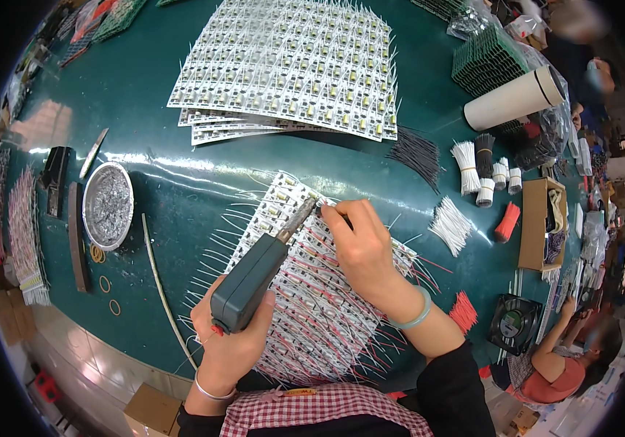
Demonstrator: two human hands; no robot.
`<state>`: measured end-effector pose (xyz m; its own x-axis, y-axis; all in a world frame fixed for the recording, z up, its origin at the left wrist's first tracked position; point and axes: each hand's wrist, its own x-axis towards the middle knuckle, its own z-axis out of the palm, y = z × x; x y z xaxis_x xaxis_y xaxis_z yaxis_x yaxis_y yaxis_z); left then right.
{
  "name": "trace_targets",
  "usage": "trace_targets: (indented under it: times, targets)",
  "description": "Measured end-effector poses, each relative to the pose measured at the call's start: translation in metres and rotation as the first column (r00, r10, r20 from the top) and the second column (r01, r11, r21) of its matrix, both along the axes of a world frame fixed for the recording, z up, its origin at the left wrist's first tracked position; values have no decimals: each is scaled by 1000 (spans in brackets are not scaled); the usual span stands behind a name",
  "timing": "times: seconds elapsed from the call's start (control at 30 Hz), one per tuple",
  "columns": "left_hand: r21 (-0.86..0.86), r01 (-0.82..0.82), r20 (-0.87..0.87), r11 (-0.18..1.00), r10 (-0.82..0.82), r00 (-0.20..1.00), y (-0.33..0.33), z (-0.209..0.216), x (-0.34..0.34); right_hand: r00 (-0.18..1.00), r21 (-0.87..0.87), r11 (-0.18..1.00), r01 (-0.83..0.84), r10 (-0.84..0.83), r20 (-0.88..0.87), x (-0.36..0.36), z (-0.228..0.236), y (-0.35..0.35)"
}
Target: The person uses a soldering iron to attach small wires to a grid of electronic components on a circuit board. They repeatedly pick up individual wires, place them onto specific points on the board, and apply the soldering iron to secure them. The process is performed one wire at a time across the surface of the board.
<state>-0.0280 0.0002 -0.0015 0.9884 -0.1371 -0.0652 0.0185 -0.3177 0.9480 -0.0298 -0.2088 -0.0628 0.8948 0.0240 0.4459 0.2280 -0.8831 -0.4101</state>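
Observation:
My left hand (pixel 228 346) is wrapped round a dark green soldering gun (pixel 250 280). Its metal tip slants up and right, down to the far end of a white circuit board panel (pixel 277 195) in front of me. Close beside that tip, the fingers of my right hand (pixel 362 247) are pinched together. A small dark bit shows at the fingertips, too small to name. Red and white wires (pixel 319 306) stick out from rows across the panel, densest at the near end.
More board panels (pixel 283 62) lie stacked at the back. Left stands a metal bowl (pixel 108 206) of shiny scraps. To the right are black wires (pixel 416 156), white wires (pixel 451 226), red wires (pixel 463 312), a tumbler (pixel 509 100), a cardboard box (pixel 534 226) and a fan (pixel 515 323). Another person (pixel 560 364) sits right.

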Motion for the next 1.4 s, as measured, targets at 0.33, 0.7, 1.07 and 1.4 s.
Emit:
trace_targets:
  times: [0.33, 0.7, 1.07, 1.4]
  targets:
    - [27, 28, 23, 999, -29, 999, -1, -6, 1, 1000, 3, 1000, -1, 1, -9, 0, 2, -1]
    - [43, 25, 16, 999, -25, 1000, 0, -2, 0, 1000, 6, 1000, -3, 3, -15, 0, 3, 0]
    - [114, 22, 97, 993, -33, 995, 3, 14, 0, 1000, 4, 1000, 12, -12, -18, 0, 2, 0]
    - [45, -97, -11, 994, 98, 995, 11, 16, -9, 998, -20, 999, -36, 37, 54, -8, 10, 4]
